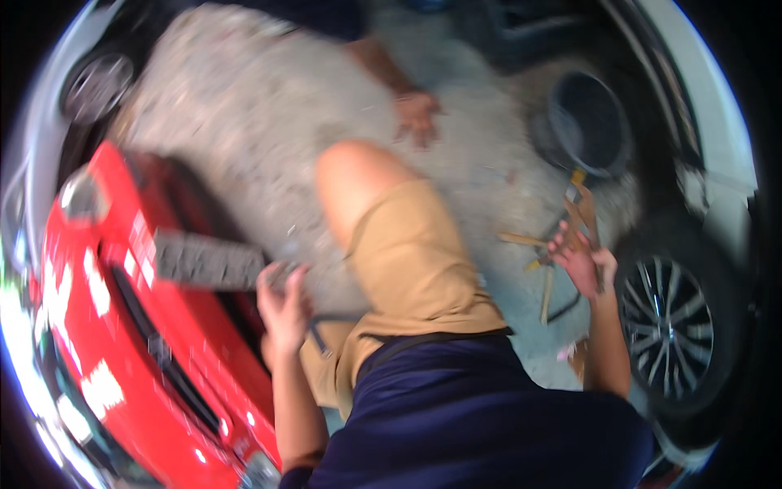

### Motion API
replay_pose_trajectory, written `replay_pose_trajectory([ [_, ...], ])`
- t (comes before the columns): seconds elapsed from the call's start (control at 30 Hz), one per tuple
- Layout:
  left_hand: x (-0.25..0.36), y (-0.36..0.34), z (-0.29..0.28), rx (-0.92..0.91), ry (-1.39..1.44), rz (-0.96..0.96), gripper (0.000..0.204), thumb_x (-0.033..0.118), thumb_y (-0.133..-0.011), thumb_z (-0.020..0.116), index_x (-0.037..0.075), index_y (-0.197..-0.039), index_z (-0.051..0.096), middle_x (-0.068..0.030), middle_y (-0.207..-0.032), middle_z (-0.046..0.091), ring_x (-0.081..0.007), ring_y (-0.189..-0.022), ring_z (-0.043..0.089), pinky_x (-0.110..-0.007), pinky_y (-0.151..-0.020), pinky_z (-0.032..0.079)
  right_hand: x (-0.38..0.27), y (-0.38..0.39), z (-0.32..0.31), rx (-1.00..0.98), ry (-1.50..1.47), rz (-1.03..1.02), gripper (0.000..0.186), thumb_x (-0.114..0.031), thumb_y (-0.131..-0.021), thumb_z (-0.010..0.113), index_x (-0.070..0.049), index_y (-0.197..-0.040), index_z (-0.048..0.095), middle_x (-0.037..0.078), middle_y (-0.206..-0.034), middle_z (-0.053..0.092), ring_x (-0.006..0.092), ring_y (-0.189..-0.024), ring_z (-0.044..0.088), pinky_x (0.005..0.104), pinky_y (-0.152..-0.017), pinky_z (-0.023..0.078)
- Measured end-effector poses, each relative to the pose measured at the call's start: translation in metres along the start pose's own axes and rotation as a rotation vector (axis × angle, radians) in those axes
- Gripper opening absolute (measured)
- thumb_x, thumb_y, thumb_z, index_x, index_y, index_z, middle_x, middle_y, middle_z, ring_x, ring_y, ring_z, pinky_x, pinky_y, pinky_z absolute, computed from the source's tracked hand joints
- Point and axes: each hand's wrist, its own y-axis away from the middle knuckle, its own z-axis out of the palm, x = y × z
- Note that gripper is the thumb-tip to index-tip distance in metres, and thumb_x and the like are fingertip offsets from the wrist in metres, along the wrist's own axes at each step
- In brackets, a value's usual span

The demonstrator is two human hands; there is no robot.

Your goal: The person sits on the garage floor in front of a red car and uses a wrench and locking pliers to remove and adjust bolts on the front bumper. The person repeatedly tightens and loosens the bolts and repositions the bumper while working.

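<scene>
My left hand [285,306] grips the near end of a long grey slab [204,259] with a bumpy face, which lies across the view over a red car bumper [114,318]. My right hand [582,261], blurred, is closed on a brownish metal tool [588,212] that looks like pliers or a wrench. Just beside and beneath it on the floor are several tools with yellowish handles [521,238], too smeared to tell apart. My bent knee [358,171] in tan shorts is between my hands.
A co-worker's hand [417,118] with spread fingers is over the concrete floor [228,98] ahead. A dark bucket [586,122] stands at the upper right, above a wheel [664,322]. A pale car body [717,130] edges the right, another wheel [96,85] the upper left.
</scene>
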Motion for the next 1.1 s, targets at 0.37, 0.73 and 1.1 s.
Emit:
replay_pose_trajectory([
  [0.37,0.042,0.069,-0.021,0.158,-0.023,0.385,0.043,0.005,-0.1,0.066,0.006,-0.139,0.047,-0.0007,-0.105,0.055,-0.0073,-0.089,0.052,-0.023,-0.08,0.046,0.041,-0.061,0.343,-0.924,1.645,-0.469,0.096,-0.025,-0.048,0.073,0.005,-0.135,0.045,0.021,-0.117,0.05,0.0395,-0.112,0.051,0.0478,-0.106,0.038],
  [0.73,0.015,0.14,-0.057,0.299,-0.403,0.431,0.041,-0.009,-0.093,0.052,0.0,-0.133,0.045,-0.0193,-0.118,0.056,-0.0294,-0.102,0.07,-0.041,-0.086,0.054,0.09,-0.085,0.422,-1.476,1.924,-0.723,0.097,-0.024,-0.048,0.081,0.001,-0.136,0.05,0.019,-0.112,0.051,0.0379,-0.11,0.052,0.0505,-0.106,0.036],
  [1.1,-0.002,0.16,-0.068,0.339,-0.348,0.314,0.041,-0.011,-0.093,0.053,0.002,-0.131,0.046,-0.0226,-0.11,0.062,-0.0339,-0.108,0.071,-0.044,-0.086,0.054,0.101,-0.081,0.45,-1.74,1.978,-0.691,0.095,-0.025,-0.049,0.082,-0.002,-0.136,0.051,0.016,-0.112,0.052,0.0363,-0.113,0.052,0.0575,-0.116,0.029],
])
